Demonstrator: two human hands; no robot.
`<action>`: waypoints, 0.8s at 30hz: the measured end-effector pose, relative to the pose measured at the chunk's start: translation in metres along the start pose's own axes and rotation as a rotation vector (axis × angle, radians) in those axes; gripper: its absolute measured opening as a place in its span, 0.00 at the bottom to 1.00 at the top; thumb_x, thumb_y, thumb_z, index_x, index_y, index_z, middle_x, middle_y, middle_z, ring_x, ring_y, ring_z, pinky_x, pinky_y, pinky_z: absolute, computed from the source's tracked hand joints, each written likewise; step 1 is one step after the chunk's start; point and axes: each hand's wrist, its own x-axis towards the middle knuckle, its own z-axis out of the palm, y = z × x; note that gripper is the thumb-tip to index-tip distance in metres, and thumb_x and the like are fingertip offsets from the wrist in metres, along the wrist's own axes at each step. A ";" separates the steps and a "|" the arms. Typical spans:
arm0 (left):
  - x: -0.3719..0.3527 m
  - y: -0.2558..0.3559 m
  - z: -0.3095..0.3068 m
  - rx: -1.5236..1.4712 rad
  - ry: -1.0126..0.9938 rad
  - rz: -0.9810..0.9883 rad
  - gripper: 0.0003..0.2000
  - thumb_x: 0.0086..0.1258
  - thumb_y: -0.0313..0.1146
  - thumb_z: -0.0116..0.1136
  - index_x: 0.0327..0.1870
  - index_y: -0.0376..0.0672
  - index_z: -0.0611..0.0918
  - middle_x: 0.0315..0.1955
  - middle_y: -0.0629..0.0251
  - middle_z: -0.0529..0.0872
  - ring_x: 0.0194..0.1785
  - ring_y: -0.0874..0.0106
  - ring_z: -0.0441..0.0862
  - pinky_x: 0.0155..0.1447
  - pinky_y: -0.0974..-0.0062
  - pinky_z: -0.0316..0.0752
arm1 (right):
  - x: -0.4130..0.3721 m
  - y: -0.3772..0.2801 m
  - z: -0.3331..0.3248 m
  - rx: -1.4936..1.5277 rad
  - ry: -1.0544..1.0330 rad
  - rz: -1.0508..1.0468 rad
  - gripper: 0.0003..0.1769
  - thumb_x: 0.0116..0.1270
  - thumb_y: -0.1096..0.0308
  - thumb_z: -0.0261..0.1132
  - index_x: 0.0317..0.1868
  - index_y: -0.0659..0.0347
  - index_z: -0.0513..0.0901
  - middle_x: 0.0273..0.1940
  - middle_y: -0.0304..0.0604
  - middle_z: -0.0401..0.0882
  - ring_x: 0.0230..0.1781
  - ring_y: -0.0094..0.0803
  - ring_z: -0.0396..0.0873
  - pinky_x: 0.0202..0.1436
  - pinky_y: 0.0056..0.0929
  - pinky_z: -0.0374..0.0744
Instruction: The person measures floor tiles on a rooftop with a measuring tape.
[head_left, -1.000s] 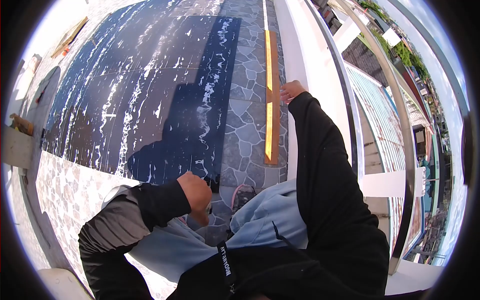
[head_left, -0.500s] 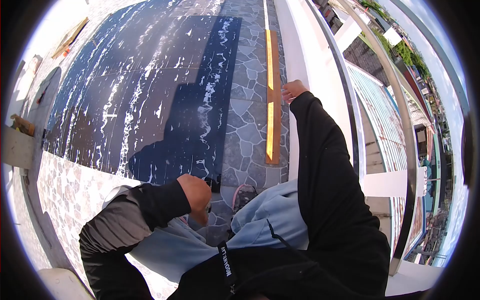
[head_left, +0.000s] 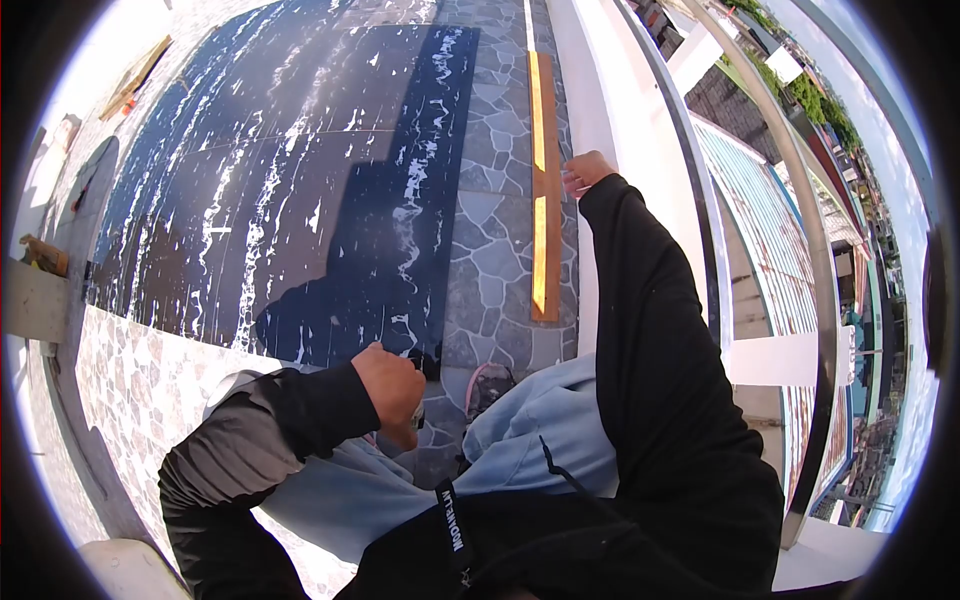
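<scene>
My left hand (head_left: 391,390) is closed in a fist in front of my left knee, by the near edge of a large dark sheet (head_left: 270,180) streaked with white. Something small and greyish shows at the lower side of the fist, too little of it to name. My right hand (head_left: 590,172) is stretched forward beside the low white wall (head_left: 610,110), its fingers loosely apart with nothing seen in them. Just left of those fingers, a long brown wooden plank (head_left: 548,255) lies on the stone-patterned floor (head_left: 490,240), crossed by bright strips of sunlight.
A metal railing (head_left: 822,250) tops the wall on the right, with rooftops below. My shoe (head_left: 487,388) stands on the floor between the sheet and the wall. Another piece of wood (head_left: 145,75) lies at the far left.
The view has shifted slightly, and the plank appears a little higher. My left fist has turned a little, with a fingertip or knuckle now raised on top. My right hand stays nearly in place.
</scene>
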 end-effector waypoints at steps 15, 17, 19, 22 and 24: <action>0.004 -0.005 0.005 0.059 -0.023 0.020 0.29 0.43 0.54 0.67 0.36 0.35 0.80 0.26 0.54 0.84 0.35 0.56 0.83 0.51 0.59 0.70 | 0.012 0.005 -0.004 -0.114 -0.016 0.066 0.14 0.63 0.63 0.59 0.39 0.68 0.78 0.34 0.47 0.80 0.28 0.36 0.80 0.28 0.33 0.79; 0.005 -0.005 0.005 0.068 -0.019 0.018 0.29 0.43 0.54 0.67 0.36 0.35 0.80 0.26 0.54 0.84 0.35 0.57 0.84 0.50 0.60 0.70 | 0.012 0.004 -0.003 -0.121 -0.013 0.068 0.14 0.63 0.63 0.59 0.39 0.68 0.78 0.34 0.46 0.80 0.28 0.36 0.80 0.28 0.32 0.79; 0.006 -0.006 0.006 0.065 -0.008 0.019 0.29 0.43 0.54 0.67 0.36 0.35 0.80 0.26 0.53 0.84 0.35 0.56 0.83 0.50 0.60 0.70 | 0.012 0.004 -0.003 -0.127 -0.010 0.071 0.14 0.64 0.63 0.59 0.38 0.68 0.78 0.33 0.46 0.80 0.28 0.35 0.80 0.28 0.32 0.79; 0.006 -0.005 0.007 0.043 -0.010 0.018 0.29 0.43 0.54 0.67 0.35 0.35 0.79 0.26 0.53 0.84 0.35 0.56 0.83 0.50 0.59 0.70 | 0.011 0.002 -0.003 -0.145 -0.011 0.069 0.13 0.64 0.63 0.59 0.38 0.67 0.77 0.33 0.46 0.80 0.28 0.35 0.80 0.28 0.32 0.79; 0.006 -0.005 0.006 0.043 -0.014 0.015 0.28 0.43 0.54 0.67 0.35 0.35 0.79 0.26 0.53 0.84 0.35 0.55 0.83 0.50 0.59 0.70 | 0.010 0.001 -0.003 -0.155 -0.013 0.103 0.13 0.64 0.64 0.59 0.39 0.67 0.77 0.33 0.45 0.80 0.28 0.35 0.80 0.28 0.32 0.79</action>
